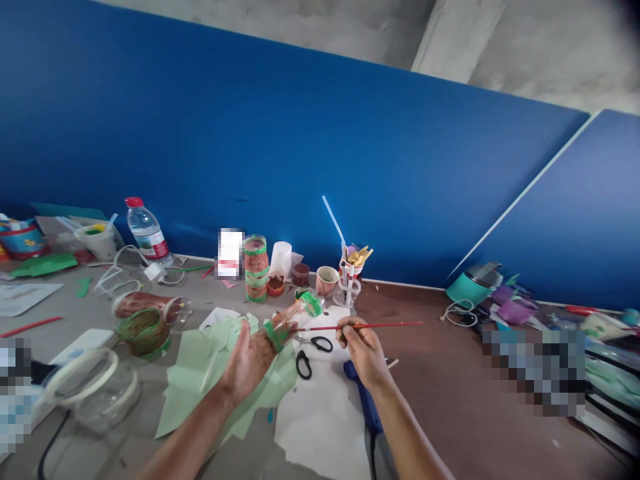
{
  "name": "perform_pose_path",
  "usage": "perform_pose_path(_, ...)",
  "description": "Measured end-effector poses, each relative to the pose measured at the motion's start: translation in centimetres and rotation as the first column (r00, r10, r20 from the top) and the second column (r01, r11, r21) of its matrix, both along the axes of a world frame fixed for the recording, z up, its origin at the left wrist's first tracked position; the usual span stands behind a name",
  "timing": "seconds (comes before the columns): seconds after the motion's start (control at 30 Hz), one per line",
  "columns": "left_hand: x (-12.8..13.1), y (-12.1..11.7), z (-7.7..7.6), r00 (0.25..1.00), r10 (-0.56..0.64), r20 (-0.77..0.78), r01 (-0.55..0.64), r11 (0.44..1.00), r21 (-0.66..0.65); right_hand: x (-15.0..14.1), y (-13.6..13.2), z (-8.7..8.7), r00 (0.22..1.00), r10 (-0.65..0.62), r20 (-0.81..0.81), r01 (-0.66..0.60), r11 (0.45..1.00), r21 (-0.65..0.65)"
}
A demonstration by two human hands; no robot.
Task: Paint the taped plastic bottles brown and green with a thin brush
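Note:
My left hand [249, 362] is wrapped round a small clear bottle [293, 319] smeared with brown paint and ringed with green tape, held tilted above the table. My right hand [363, 350] pinches a thin red paintbrush [370, 326], whose tip touches the bottle's side. Black-handled scissors [310, 353] lie just below the bottle on white paper [325, 407]. Light green paper sheets [200, 363] lie under my left forearm.
A painted jar [256, 268], small cups [327, 280] and a holder of sticks [351, 270] stand along the blue wall. A water bottle [147, 232], paint-filled jars [145, 327], a clear jar [95, 390] and cables are on the left. A blue glue gun [367, 407] lies by my right wrist. Clutter fills the right side.

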State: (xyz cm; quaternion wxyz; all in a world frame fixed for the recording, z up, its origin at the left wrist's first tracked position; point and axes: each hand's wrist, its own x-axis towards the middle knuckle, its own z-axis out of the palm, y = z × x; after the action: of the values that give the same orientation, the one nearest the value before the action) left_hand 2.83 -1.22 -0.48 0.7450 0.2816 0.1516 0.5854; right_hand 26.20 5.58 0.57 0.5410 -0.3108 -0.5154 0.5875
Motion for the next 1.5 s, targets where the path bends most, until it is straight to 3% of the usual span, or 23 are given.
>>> perform_pose_path(0.4, -0.7, 0.5, -1.0, 0.997, -0.073, 0.024, 0.072, 0.997, 0.023, 1.4, 1.7, -0.5, 0.986, -0.167, 0.003, 0.167, 0.984, 0.056)
perform_pose_path(0.57, -0.6, 0.5, -0.4, 0.998, -0.057, 0.029, 0.056, 0.997, 0.045, 1.7, 1.7, -0.4, 0.970, -0.242, -0.020, 0.243, 0.965, 0.097)
perform_pose_path(0.7, 0.0, 0.2, 0.4, 1.000, 0.007, 0.002, -0.007, 0.998, 0.054, 1.1, 0.7, 0.3, 0.987, -0.146, -0.063, 0.150, 0.986, 0.075)
perform_pose_path(0.83, 0.3, 0.2, 0.1, 0.997, 0.063, -0.033, -0.060, 0.995, 0.081, 0.0, -0.1, 0.3, 0.999, -0.020, -0.044, 0.021, 0.999, 0.033)
perform_pose_path(0.9, 0.2, 0.3, -0.4, 0.997, 0.067, -0.040, -0.064, 0.996, 0.068, -0.1, 0.1, 0.1, 0.999, -0.038, -0.030, 0.039, 0.999, 0.032)
perform_pose_path(1.07, -0.1, 0.5, -1.3, 0.997, 0.059, -0.039, -0.057, 0.997, 0.044, 0.5, 0.7, 0.2, 0.974, -0.224, -0.042, 0.225, 0.974, 0.031)
perform_pose_path(1.27, 0.1, 0.5, -1.3, 0.995, 0.084, -0.056, -0.080, 0.995, 0.059, -0.2, 0.1, 0.3, 0.995, -0.084, -0.049, 0.085, 0.996, 0.017)
perform_pose_path(1.37, 0.2, 0.5, -1.3, 0.995, 0.080, -0.056, -0.075, 0.994, 0.078, -0.3, 0.2, 0.2, 0.988, -0.149, -0.027, 0.150, 0.988, 0.037)
perform_pose_path(1.5, 0.1, 0.5, -1.1, 0.994, 0.090, -0.063, -0.085, 0.993, 0.085, 0.2, 0.4, 0.5, 0.974, -0.199, -0.112, 0.203, 0.979, 0.025)
